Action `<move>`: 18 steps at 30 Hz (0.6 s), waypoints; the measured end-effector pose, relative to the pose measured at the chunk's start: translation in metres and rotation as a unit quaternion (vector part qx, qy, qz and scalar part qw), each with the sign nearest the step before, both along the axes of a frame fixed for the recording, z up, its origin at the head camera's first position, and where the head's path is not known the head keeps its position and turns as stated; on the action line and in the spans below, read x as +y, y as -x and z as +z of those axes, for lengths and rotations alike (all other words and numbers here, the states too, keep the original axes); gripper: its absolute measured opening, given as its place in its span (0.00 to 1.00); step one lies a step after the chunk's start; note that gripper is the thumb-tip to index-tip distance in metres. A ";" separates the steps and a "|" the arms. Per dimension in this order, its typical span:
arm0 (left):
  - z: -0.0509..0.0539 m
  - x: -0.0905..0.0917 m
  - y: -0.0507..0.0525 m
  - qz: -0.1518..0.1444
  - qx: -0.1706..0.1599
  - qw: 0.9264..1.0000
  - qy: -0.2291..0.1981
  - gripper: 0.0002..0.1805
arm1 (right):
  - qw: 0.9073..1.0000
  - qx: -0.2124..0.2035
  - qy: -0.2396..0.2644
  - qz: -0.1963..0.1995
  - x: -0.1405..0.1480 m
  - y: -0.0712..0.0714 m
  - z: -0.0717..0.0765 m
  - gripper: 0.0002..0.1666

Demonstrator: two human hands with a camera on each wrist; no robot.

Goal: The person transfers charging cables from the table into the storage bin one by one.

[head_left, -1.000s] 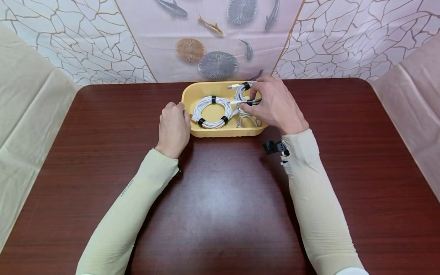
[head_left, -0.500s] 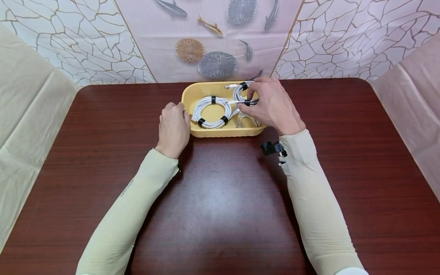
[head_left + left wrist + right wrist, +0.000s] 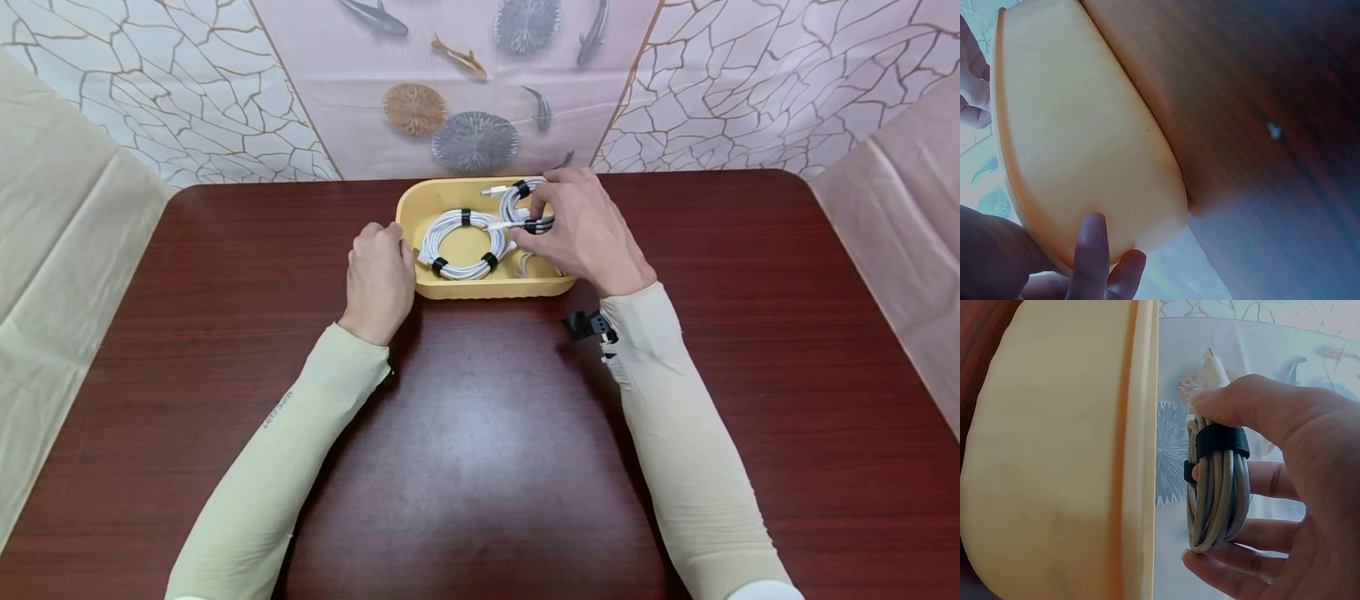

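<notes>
A yellow plastic tray (image 3: 487,289) sits at the back of the table. My left hand (image 3: 378,283) grips its left end; in the left wrist view, fingers (image 3: 1091,250) press the outer wall. Over the tray's right part, my right hand (image 3: 588,229) pinches a coiled white cable (image 3: 513,204) bound with black straps. The right wrist view has this cable coil (image 3: 1216,487) above the rim, its plug pointing up beside the thumb. A larger coiled white cable (image 3: 497,242) lies in the tray's left part. Partly hidden below the right hand is a thin pale cable (image 3: 525,265).
The dark red-brown table (image 3: 480,433) spreads in front of the tray and to both sides. Behind it hangs a patterned cloth (image 3: 472,92), close to the tray's back edge. Pale cloth sides (image 3: 60,250) stand at left and right.
My right hand has shifted slightly left with the coiled cable, which now covers more of the tray's middle. The left hand and the tray have stayed still.
</notes>
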State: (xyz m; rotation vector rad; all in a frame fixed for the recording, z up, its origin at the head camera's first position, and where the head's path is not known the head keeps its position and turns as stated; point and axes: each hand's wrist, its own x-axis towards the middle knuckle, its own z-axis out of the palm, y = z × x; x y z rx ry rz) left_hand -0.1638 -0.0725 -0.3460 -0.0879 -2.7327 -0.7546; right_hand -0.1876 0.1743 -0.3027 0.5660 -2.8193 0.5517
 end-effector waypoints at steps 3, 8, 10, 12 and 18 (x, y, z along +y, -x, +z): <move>0.000 0.000 0.000 0.000 0.000 1.000 0.002 0.12 | 1.000 -0.002 -0.005 -0.002 -0.002 0.000 -0.001 0.20; 0.001 0.000 0.000 0.001 -0.003 1.000 0.001 0.12 | 1.000 0.005 -0.009 0.000 -0.005 0.000 -0.002 0.20; 0.001 0.000 0.000 0.001 -0.004 1.000 0.002 0.12 | 1.000 0.009 -0.010 0.001 -0.007 -0.001 -0.002 0.20; 0.000 0.000 0.000 0.001 -0.004 1.000 0.002 0.12 | 1.000 0.012 -0.012 0.003 -0.008 -0.001 -0.003 0.20; 0.000 0.000 0.001 0.000 -0.001 1.000 0.001 0.12 | 1.000 0.015 -0.016 0.009 -0.015 -0.001 -0.005 0.21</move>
